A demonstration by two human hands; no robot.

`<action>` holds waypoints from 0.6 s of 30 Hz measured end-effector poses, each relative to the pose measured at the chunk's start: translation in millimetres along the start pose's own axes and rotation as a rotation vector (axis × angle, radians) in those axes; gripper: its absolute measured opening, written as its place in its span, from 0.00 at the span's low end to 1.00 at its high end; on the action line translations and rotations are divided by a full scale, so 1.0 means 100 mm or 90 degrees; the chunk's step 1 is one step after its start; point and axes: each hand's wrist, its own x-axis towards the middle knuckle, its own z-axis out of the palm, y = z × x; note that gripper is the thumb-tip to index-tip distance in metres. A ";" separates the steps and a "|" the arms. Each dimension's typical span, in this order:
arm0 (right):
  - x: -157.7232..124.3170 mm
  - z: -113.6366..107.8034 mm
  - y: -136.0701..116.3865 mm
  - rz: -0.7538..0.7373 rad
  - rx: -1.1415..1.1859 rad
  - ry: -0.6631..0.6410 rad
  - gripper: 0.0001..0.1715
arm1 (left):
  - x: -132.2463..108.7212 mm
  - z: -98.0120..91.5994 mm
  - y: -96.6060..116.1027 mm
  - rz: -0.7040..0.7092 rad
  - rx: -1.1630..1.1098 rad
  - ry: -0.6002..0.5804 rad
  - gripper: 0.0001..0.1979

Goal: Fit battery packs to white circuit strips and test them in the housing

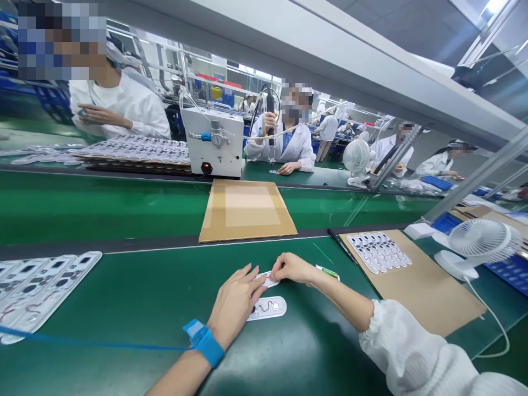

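Observation:
My left hand (pixel 235 294) lies with fingers stretched over a white oblong plastic housing (pixel 270 281) on the green bench, its fingertips resting on the part. At the far end of that housing, my right hand (pixel 289 269) is closed in a pinch; what its fingertips grip is hidden. Nearer to me is a second white housing (pixel 274 307) with a red wire and a round piece inside, partly covered by my left hand. A green-and-white strip-like item (pixel 329 273) lies just beyond my right wrist. A blue wrist strap (pixel 206 342) with a cord is on my left wrist.
Rows of similar housings (pixel 41 286) lie at left; more (pixel 379 252) sit on cardboard (pixel 421 297) at right, beside a black pen-like tool (pixel 342 245) and a white fan (pixel 480 242). A cardboard sheet (pixel 247 212) bridges the belt. Co-workers sit opposite, near a machine box (pixel 214 140).

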 end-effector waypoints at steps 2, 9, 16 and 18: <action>0.02 0.00 -0.03 0.014 -0.023 -0.014 0.07 | -0.01 0.01 0.00 -0.001 -0.014 0.013 0.15; 0.01 -0.06 -0.12 0.041 -0.079 -0.062 0.10 | 0.00 0.03 0.04 -0.001 -0.012 0.010 0.14; -0.03 -0.11 -0.18 0.011 -0.057 -0.042 0.06 | 0.01 -0.01 0.04 -0.021 -0.031 -0.010 0.13; -0.15 -0.17 -0.09 -0.018 -0.051 0.068 0.03 | 0.00 -0.01 0.00 -0.038 -0.049 -0.001 0.13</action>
